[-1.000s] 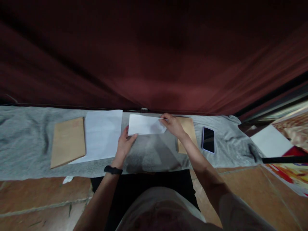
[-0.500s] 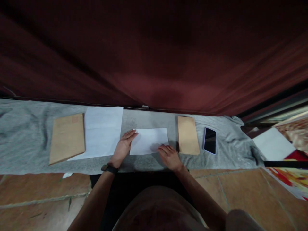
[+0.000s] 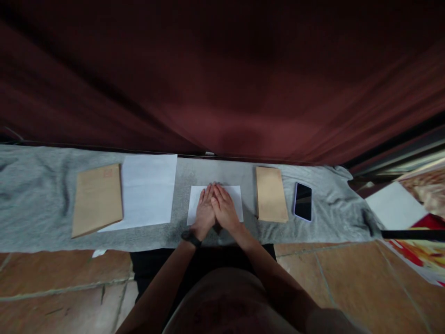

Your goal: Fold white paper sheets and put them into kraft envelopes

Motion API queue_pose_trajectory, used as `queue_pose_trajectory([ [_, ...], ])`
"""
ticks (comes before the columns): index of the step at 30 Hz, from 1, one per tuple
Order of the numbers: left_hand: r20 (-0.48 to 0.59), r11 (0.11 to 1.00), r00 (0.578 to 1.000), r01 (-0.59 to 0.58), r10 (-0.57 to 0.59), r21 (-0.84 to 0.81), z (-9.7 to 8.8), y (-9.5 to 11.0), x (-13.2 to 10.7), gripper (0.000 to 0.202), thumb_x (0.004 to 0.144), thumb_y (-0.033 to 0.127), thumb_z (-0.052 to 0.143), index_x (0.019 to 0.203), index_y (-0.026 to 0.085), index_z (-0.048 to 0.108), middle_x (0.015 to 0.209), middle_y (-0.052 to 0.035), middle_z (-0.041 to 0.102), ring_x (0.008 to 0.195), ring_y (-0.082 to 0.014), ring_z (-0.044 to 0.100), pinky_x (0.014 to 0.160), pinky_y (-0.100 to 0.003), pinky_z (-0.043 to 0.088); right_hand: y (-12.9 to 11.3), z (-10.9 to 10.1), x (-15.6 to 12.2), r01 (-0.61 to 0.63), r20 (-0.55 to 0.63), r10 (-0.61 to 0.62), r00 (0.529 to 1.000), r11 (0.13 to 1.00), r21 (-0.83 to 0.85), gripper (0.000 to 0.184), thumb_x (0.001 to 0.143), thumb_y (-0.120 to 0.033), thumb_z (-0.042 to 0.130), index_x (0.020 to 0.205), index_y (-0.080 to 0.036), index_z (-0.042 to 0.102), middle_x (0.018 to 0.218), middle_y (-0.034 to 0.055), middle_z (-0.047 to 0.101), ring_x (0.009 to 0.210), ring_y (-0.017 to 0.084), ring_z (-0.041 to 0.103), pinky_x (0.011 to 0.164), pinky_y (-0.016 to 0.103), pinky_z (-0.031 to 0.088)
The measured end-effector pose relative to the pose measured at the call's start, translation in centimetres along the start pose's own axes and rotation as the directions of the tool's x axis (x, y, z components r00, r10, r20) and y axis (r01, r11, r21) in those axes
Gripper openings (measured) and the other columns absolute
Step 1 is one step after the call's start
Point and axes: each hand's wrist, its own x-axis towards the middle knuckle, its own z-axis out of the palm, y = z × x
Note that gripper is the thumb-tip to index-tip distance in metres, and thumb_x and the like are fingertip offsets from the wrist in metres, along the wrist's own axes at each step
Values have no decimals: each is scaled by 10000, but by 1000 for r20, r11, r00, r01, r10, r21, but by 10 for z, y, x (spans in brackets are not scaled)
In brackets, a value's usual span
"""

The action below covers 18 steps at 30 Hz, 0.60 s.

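Left hand (image 3: 205,214) and right hand (image 3: 225,209) lie flat on white paper (image 3: 193,204), grasping nothing. Likely light, creasable; best held by left and right edges.

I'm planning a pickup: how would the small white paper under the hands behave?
The paper is probably light and floppy, since it looks thin. It would likely resist sliding, with the left hand and right hand laid over it.
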Motion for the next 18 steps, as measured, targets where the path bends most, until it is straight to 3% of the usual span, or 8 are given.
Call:
queue_pose_trajectory([
  [4,12,998,1000,-12,11,57,14,-1,-2,650,988,193,385,1632,114,329,1679,-163,365,1604,-281,230,1305,-538,211,6,12,4,19,45,-14,999,995,-95,531,1116,-315,333,1627,-174,368,1677,86,378,1571,203,323,1304,442,264],
  [9,-7,997,1000,5,-4,72,4,-12,-6,634,994,163,328,1626,121,348,1684,-138,358,1602,-256,242,1307,-517,209,17,8,0,16,69,-3,998,980,-198,532,1115,-333,361,1612,-144,393,1679,112,364,1579,240,307,1305,482,239],
  [18,-134,987,980,152,-145,44,-7,-32,-21,620,1049,332,326,1616,84,358,1666,-169,372,1583,-295,292,1299,-526,222,39,0,-4,-68,4,72,997,957,-282,591,1090,-375,454,1615,-115,377,1668,183,367,1560,292,344,1267,534,293],
])
